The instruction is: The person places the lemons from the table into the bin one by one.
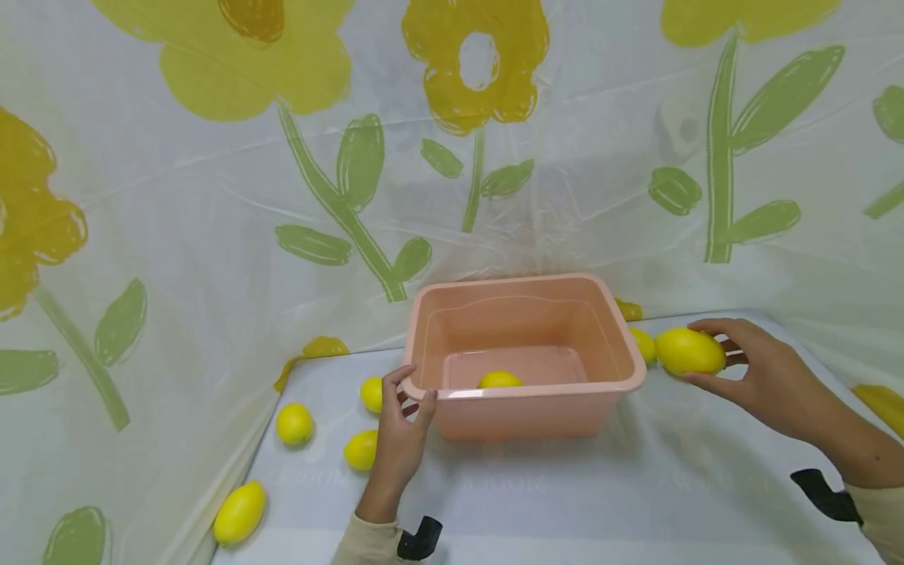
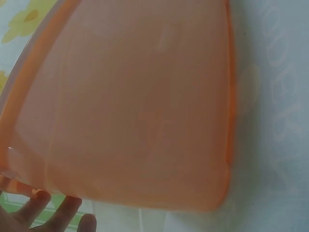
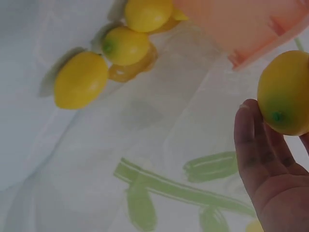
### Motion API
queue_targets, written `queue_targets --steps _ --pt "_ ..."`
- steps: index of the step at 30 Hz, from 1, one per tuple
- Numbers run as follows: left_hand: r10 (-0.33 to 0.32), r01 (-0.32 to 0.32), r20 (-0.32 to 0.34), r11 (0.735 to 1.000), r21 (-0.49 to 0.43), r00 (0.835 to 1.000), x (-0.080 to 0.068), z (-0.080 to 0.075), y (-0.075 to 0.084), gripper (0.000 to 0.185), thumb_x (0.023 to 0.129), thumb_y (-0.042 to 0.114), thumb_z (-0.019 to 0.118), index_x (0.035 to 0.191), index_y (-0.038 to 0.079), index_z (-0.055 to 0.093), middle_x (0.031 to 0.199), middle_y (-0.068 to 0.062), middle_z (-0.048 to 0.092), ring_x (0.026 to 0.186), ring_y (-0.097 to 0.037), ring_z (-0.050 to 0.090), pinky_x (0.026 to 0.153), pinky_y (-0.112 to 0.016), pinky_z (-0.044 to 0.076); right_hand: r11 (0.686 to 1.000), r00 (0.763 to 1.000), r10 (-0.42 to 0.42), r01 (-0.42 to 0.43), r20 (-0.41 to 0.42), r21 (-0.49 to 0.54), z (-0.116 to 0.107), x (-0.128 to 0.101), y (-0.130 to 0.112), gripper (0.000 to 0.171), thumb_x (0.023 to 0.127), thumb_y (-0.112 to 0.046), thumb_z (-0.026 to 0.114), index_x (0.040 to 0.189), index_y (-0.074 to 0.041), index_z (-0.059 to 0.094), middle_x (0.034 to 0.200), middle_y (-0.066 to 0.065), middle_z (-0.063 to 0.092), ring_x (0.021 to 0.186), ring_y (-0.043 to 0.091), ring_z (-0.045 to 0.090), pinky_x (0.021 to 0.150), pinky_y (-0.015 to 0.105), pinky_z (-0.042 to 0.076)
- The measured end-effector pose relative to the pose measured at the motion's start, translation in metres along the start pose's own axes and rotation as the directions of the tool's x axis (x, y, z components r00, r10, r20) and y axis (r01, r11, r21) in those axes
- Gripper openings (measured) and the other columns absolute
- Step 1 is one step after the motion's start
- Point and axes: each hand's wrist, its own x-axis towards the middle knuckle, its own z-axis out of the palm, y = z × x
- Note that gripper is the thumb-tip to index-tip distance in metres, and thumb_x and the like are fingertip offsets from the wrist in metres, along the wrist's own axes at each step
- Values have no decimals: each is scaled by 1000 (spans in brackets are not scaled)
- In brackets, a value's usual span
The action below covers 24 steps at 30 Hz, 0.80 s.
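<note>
A pink plastic basin stands on the white table. At its left front corner my left hand grips the rim, thumb on the front side and fingers on the left side. The left wrist view is mostly filled by the basin's wall, with the fingertips at its edge. Right of the basin, my right hand pinches a yellow lemon between thumb and fingers. Its green-tinged end shows on the lemon in the right wrist view. One lemon lies inside the basin, partly hidden by the front rim.
Another lemon is partly hidden between the basin and the held lemon. Left of the basin lie several lemons, one near the table's left edge and one partly behind my left hand. A flower-print sheet hangs behind the table.
</note>
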Motion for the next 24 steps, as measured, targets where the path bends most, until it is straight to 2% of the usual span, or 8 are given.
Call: queue_targets --steps 3,5,6,10,12,14,20,24 --pt "-8 8 -3 1000 4 1000 0 1 0 60 95 44 65 143 25 35 160 -4 30 134 -34 42 110 -56 40 999 998 -50 50 -31 -7 -4 7 -8 71 71 -24 90 131 -8 56 122 13 62 93 11 59 74 -6 38" --pt "-4 4 -3 1000 6 1000 0 1 0 60 95 44 65 143 25 35 160 -4 29 134 -35 42 110 -56 40 997 997 -70 70 -30 -11 -7 13 -13 72 71 -24 91 132 -9 56 122 12 62 93 9 59 74 -5 39" --pt "-3 3 -3 1000 8 1000 0 1 -1 60 95 44 65 143 24 35 160 -4 29 134 -35 42 110 -56 40 997 997 -77 77 -25 -14 -8 16 -16 72 71 -24 91 132 -9 56 122 12 62 92 10 60 74 -4 40" --pt "3 -3 -3 1000 14 1000 1 1 -1 60 95 44 64 143 23 35 160 -5 28 135 -36 42 110 -57 39 998 998 -59 59 11 -13 -14 29 -27 72 70 -24 91 132 -9 56 121 14 65 90 29 67 69 7 49" --pt "0 0 -2 1000 15 1000 1 1 -1 60 95 44 64 143 24 35 160 -5 28 135 -35 42 110 -56 40 998 997 -67 67 25 -15 -16 35 -32 73 71 -23 91 132 -9 55 119 15 67 90 31 68 66 13 52" --pt "0 0 0 1000 14 1000 1 0 -1 60 95 44 64 143 24 35 160 -5 28 135 -35 42 110 -56 40 995 995 -93 94 26 -18 -18 41 -38 72 71 -21 91 132 -9 56 117 15 69 89 31 68 65 16 53" --pt "12 -12 17 1000 -7 1000 1 -2 -1 57 96 41 63 143 23 35 159 -5 30 134 -35 42 108 -55 39 981 981 -192 193 28 -17 -22 57 -56 70 70 -17 91 130 -8 57 117 10 69 91 24 67 71 13 53" --pt "20 -19 27 1000 -16 999 1 -2 0 57 97 40 63 143 22 35 159 -6 30 134 -36 41 109 -56 38 980 979 -196 197 63 -4 -25 68 -70 69 72 -17 90 132 -8 57 122 9 67 95 23 65 75 15 54"
